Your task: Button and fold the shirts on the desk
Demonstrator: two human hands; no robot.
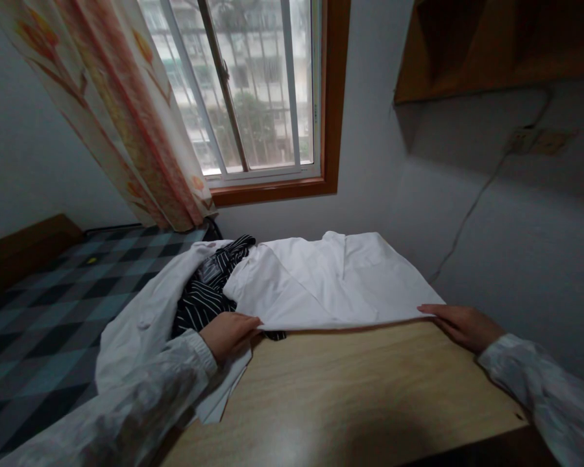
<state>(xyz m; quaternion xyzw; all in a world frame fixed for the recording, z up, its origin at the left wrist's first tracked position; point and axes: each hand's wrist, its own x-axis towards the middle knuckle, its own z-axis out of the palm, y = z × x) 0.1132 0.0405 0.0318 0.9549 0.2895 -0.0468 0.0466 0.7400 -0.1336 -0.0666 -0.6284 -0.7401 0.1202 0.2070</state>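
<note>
A white garment [316, 285], coat-like, lies spread across the wooden table with its near edge running straight between my hands. My left hand [228, 334] is closed on the left end of that edge. At the right end, my right hand [460, 324] pinches the corner, fingers stretched along the cloth. Another white part [136, 331], with what looks like a button, hangs off the table's left side; whether it belongs to the same garment I cannot tell. A black cloth with white stripes [202, 301] sits bunched beside my left hand, partly covered by the white fabric.
The pale wooden table [350, 383] has its near edge at the bottom. To the left is a bed with a checked cover [53, 311]. Behind are a curtain [126, 123] and a window [253, 91]. A shelf [496, 65] and a hanging cord [467, 214] are at right.
</note>
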